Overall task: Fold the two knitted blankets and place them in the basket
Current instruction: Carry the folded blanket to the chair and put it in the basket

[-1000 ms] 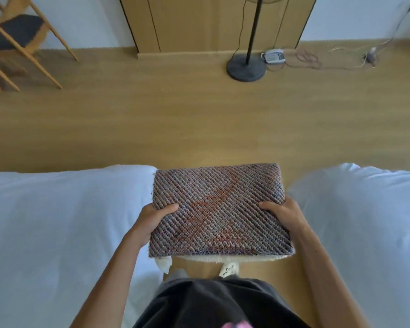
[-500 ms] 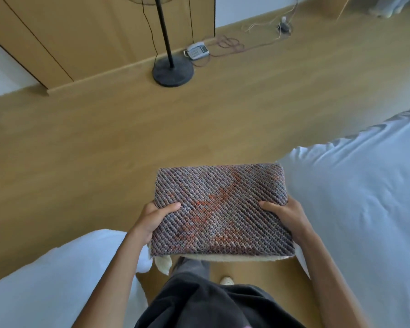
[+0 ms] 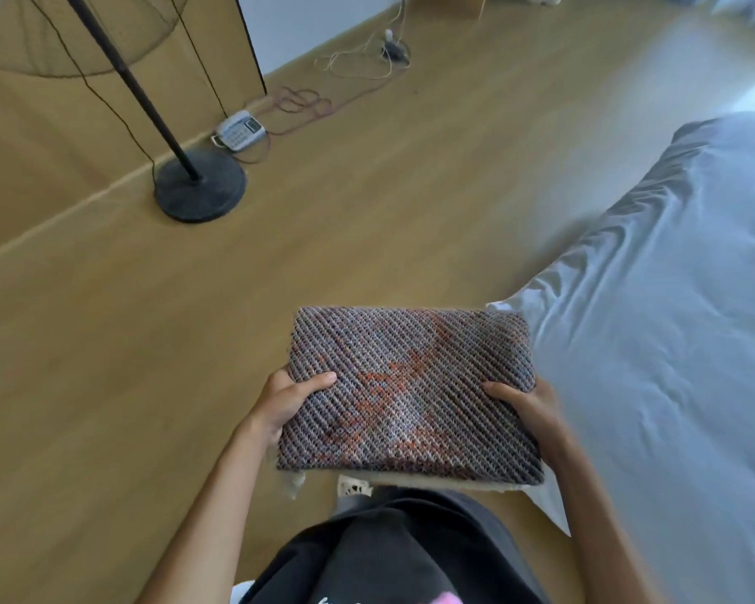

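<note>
A folded grey-purple knitted blanket with orange patches lies flat on top of a folded cream blanket, of which only the near edge shows. I carry the stack at waist height above the wooden floor. My left hand grips the stack's left edge, thumb on top. My right hand grips the right edge the same way. No basket is in view.
A bed with a pale blue sheet fills the right side. A floor fan's black round base and pole stand at the upper left before a wooden cabinet. A power strip and loose cables lie by the wall.
The view has swung to the right: the fan base slid to the left, the bedding on the left has left the frame, and the bed now lies only on the right. Both hands keep their hold.
</note>
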`<action>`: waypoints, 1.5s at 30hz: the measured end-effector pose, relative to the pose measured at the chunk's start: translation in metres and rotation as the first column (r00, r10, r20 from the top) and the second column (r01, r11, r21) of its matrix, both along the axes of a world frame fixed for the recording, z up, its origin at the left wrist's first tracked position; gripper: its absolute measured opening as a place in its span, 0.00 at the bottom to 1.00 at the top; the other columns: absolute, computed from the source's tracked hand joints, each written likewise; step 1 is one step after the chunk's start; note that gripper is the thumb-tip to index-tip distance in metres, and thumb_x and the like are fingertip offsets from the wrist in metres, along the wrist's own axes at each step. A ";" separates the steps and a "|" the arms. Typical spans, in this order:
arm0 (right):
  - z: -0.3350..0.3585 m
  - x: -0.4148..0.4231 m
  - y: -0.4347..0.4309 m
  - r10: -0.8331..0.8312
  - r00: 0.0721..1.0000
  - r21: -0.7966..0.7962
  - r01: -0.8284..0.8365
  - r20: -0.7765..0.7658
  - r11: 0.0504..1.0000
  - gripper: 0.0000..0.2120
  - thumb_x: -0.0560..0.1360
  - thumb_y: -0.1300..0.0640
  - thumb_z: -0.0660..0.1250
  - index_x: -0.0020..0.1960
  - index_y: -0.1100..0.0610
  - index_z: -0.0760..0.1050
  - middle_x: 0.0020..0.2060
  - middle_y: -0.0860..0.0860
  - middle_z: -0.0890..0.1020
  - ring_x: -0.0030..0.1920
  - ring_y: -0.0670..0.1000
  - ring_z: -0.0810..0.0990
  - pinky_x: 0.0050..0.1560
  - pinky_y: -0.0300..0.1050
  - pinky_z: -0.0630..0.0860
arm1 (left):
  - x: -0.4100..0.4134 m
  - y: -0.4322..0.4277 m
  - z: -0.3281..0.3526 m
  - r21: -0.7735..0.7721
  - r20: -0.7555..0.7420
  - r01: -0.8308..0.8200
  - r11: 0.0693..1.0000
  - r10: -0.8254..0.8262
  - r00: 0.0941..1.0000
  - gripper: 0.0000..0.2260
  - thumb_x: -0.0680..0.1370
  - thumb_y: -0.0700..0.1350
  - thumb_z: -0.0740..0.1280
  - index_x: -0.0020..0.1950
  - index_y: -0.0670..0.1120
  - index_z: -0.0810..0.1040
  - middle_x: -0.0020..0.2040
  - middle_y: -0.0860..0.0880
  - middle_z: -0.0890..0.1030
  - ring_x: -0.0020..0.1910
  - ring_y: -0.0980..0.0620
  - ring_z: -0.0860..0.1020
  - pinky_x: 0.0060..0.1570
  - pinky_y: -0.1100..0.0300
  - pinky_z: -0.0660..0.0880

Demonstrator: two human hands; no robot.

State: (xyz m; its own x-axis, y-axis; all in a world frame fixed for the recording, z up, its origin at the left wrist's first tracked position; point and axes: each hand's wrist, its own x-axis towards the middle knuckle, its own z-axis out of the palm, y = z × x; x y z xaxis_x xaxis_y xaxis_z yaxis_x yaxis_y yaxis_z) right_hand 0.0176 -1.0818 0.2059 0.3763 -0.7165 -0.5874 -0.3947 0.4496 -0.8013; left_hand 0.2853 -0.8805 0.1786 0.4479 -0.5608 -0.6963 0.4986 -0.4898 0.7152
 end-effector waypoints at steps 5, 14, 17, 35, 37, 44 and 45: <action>-0.011 0.012 -0.063 -0.152 0.988 -0.011 0.151 -0.027 0.988 0.10 0.67 0.63 0.74 0.46 0.53 0.79 0.35 0.46 0.85 0.35 0.47 0.84 0.28 0.34 0.77 | 0.039 -0.102 -0.002 -0.007 -0.001 0.133 0.991 -0.133 0.991 0.15 0.68 0.42 0.75 0.53 0.43 0.79 0.48 0.44 0.85 0.46 0.45 0.84 0.44 0.53 0.80; -0.009 0.040 -0.212 -0.308 0.951 -0.021 0.308 -0.006 0.951 0.12 0.67 0.63 0.74 0.49 0.54 0.78 0.39 0.47 0.85 0.36 0.45 0.84 0.29 0.34 0.76 | 0.088 -0.304 0.013 0.016 0.054 0.302 0.953 -0.303 0.952 0.15 0.69 0.42 0.75 0.53 0.43 0.79 0.48 0.44 0.85 0.47 0.44 0.84 0.48 0.49 0.80; -0.005 0.046 -0.255 -0.363 0.932 -0.016 0.363 -0.005 0.932 0.14 0.66 0.63 0.74 0.51 0.56 0.78 0.41 0.50 0.85 0.37 0.47 0.84 0.31 0.35 0.77 | 0.099 -0.361 0.018 0.017 0.063 0.355 0.935 -0.355 0.933 0.14 0.70 0.42 0.75 0.53 0.43 0.79 0.49 0.44 0.85 0.47 0.44 0.84 0.47 0.50 0.80; 0.000 0.161 -0.518 -0.564 0.825 0.005 0.564 0.034 0.826 0.18 0.63 0.63 0.77 0.50 0.51 0.78 0.42 0.46 0.86 0.42 0.49 0.85 0.38 0.41 0.80 | 0.229 -0.714 -0.003 0.014 0.008 0.573 0.819 -0.574 0.819 0.20 0.67 0.44 0.77 0.56 0.41 0.77 0.50 0.42 0.84 0.47 0.43 0.84 0.46 0.49 0.80; 0.002 0.168 -0.544 -0.591 0.806 0.000 0.591 0.022 0.807 0.19 0.63 0.63 0.78 0.51 0.52 0.78 0.43 0.48 0.86 0.43 0.50 0.85 0.41 0.44 0.80 | 0.239 -0.749 0.001 0.015 0.015 0.600 0.800 -0.600 0.800 0.20 0.68 0.44 0.77 0.56 0.41 0.77 0.51 0.42 0.84 0.47 0.43 0.83 0.47 0.49 0.80; 0.002 0.158 -0.628 -0.711 0.703 -0.019 0.711 -0.013 0.703 0.18 0.63 0.63 0.77 0.50 0.52 0.78 0.44 0.49 0.85 0.43 0.50 0.85 0.42 0.46 0.80 | 0.223 -0.871 0.004 0.016 0.021 0.698 0.716 -0.698 0.716 0.19 0.69 0.43 0.75 0.57 0.40 0.77 0.51 0.42 0.84 0.49 0.43 0.83 0.50 0.48 0.79; -0.001 0.154 -0.642 -0.724 0.689 -0.019 0.724 -0.017 0.689 0.17 0.63 0.63 0.77 0.49 0.51 0.78 0.44 0.49 0.85 0.42 0.50 0.85 0.41 0.46 0.79 | 0.218 -0.890 0.003 0.020 0.029 0.709 0.705 -0.710 0.704 0.18 0.70 0.43 0.75 0.57 0.40 0.77 0.51 0.42 0.84 0.48 0.44 0.83 0.49 0.49 0.80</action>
State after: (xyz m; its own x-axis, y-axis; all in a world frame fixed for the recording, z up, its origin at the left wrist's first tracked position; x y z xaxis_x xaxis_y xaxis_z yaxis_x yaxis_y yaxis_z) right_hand 0.1720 -1.7237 0.2053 -0.2744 -0.7671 -0.5799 0.0332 0.5951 -0.8029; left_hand 0.5033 -1.7700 0.1819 -0.0582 -0.7177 -0.6939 -0.0213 -0.6940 0.7197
